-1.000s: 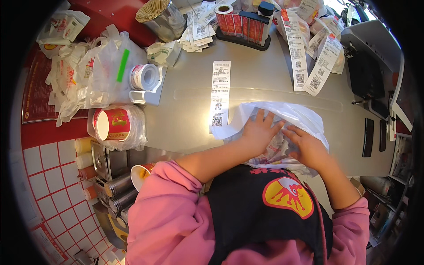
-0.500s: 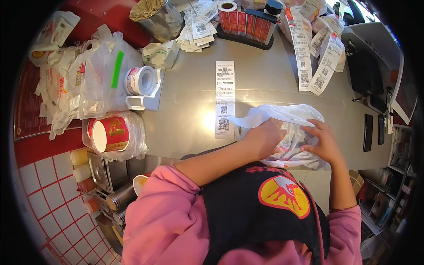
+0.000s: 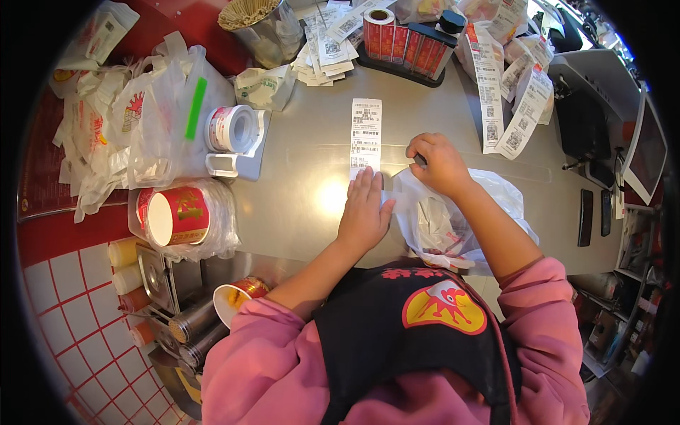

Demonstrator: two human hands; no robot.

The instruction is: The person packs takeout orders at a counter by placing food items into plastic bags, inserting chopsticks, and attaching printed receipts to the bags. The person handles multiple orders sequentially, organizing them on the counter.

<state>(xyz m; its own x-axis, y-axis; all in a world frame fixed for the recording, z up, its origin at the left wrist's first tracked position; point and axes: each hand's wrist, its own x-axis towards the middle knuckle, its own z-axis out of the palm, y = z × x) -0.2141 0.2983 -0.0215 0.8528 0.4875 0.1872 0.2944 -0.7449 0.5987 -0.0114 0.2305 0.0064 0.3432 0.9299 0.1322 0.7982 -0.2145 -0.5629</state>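
My left hand (image 3: pixel 364 212) lies flat with fingers stretched over the lower end of a long printed receipt (image 3: pixel 365 127) on the metal counter. Above the mouth of a white plastic bag (image 3: pixel 501 202), my right hand (image 3: pixel 438 164) is closed, its fingers curled inward. A dark spot shows between those fingers, but what they hold, if anything, I cannot make out. The bag stands at the counter's near edge with its mouth spread, and a whitish wrapped item (image 3: pixel 438 223) shows inside. Part of the bag is hidden behind my right forearm.
A sticker roll in a black dispenser (image 3: pixel 407 49) stands at the back, beside loose receipts (image 3: pixel 327 53) and a container of sticks (image 3: pixel 258 28). Bagged orders with receipts (image 3: pixel 489 92) are at back right. Plastic bags (image 3: pixel 166 120), a tape roll (image 3: pixel 232 129) and red paper buckets (image 3: pixel 180 216) line the left.
My left hand has left the bag and come down on the receipt. The right hand has risen from the bag's right side and moved left, its fingers now curled. The bag's mouth has opened wider.
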